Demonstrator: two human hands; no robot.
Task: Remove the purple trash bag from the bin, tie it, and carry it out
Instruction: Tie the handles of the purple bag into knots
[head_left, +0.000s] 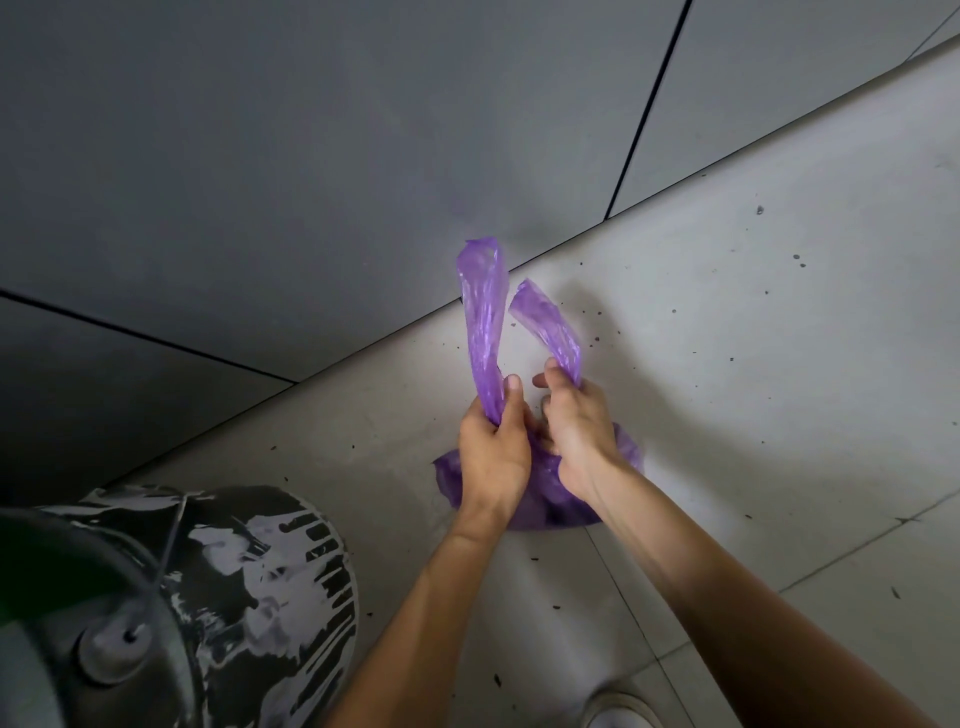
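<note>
1. The purple trash bag (548, 501) is out of the bin and sits on the floor (779, 364), close to the foot of a grey panelled wall (311, 156).
2. Both hands are down on the top of the bag, side by side and nearly touching.
3. The left hand (493, 447) is closed around one gathered strip of the bag's mouth. That left strip (483, 312) stands up out of the fist, with the thumb pressed along it.
4. The right hand (576, 434) grips the other end. This right strip (550, 327) is shorter and leans away towards the wall.
5. The two strips stand apart at their tips and draw together down at the hands. I cannot tell whether a knot has formed, because the fingers cover that spot.
6. The body of the bag bulges out below and on either side of the wrists.
7. The bin (249, 571), black with white splashed markings and a thin wire handle, stands to the person's left, well apart from the bag.
8. Small dark specks (595, 340) dot the pale floor tiles around the bag.
9. The toe of a pale shoe (618, 712) shows at the bottom edge.
</note>
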